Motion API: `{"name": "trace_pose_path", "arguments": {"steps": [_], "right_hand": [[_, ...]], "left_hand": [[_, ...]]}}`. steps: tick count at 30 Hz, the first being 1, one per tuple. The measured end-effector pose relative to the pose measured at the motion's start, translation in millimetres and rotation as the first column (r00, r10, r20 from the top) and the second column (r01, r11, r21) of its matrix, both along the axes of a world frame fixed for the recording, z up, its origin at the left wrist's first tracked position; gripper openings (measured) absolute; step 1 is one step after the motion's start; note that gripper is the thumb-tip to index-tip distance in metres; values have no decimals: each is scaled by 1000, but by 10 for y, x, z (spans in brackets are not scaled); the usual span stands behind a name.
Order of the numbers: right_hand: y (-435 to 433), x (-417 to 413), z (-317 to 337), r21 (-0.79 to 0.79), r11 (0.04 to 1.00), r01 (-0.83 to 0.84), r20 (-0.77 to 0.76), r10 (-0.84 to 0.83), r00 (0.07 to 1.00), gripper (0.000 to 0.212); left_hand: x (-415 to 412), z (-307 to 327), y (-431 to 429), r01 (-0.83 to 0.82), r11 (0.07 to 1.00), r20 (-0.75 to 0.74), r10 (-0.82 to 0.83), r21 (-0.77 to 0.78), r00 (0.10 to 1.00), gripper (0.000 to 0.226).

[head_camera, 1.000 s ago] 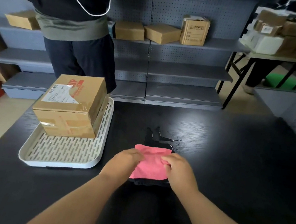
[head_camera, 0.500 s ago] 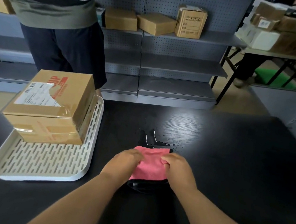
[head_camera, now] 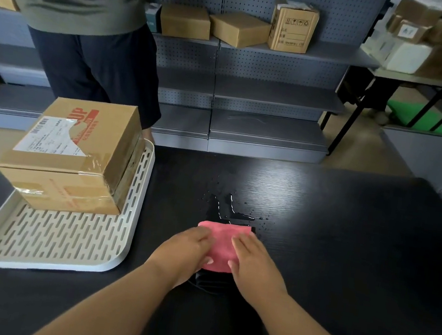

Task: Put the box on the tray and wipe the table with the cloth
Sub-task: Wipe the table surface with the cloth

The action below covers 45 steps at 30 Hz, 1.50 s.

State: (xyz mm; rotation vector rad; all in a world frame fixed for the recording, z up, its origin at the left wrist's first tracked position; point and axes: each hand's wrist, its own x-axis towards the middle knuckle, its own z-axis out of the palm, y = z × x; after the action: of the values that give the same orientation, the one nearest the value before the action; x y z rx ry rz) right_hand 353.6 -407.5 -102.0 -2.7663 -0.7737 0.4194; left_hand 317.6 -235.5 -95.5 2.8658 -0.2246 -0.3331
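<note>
Both of the person's hands lie side by side on a pink square cloth (head_camera: 222,240) in the middle of the black wood-grain counter (head_camera: 342,266). The left hand (head_camera: 187,248) and the right hand (head_camera: 254,264) press down on it, fingers (head_camera: 202,235) stretched out flat and gripping nothing. Just beyond the cloth's far edge a small puddle of water (head_camera: 226,207) with scattered droplets glistens on the counter. To the left, a brown cardboard box (head_camera: 72,156) with a white shipping label sits on the far end of a white slotted plastic tray (head_camera: 59,243). Behind the tray stands another person in dark trousers (head_camera: 100,63), in front of grey metal shelves (head_camera: 276,95) carrying several small cartons.
</note>
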Motion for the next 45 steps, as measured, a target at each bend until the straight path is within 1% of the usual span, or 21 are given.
{"name": "trace_pose_path", "arguments": {"steps": [3,7,13,28,36,41,45], "right_hand": [[13,18,-62,-80,997,-23,-60,18,998,59],[50,55,-115,-118,993,-21,-104,9,995,60],[84,138,-86,-111,993,-33,-127,19,992,58],[168,445,-21,-125,991,-42,-161,22,987,57],[212,627,-23,-123,990,-70,-132,53,990,57],[236,727,-31,-95,993,-74,-118,63,991,57],[187,743,-48,-26,999,-48,-35,47,998,53]], "left_hand": [[-12,-34,4,44,998,-59,-41,52,997,59],[-2,-68,-1,47,996,-97,-39,82,995,61],[88,-154,3,58,991,-129,-43,120,991,63],[333,-139,32,11,994,-129,4,112,992,63],[504,-113,84,5,993,-129,11,122,992,63],[594,-90,116,9,993,-122,6,121,993,63],[605,-90,150,-12,995,-109,23,103,994,63]]}}
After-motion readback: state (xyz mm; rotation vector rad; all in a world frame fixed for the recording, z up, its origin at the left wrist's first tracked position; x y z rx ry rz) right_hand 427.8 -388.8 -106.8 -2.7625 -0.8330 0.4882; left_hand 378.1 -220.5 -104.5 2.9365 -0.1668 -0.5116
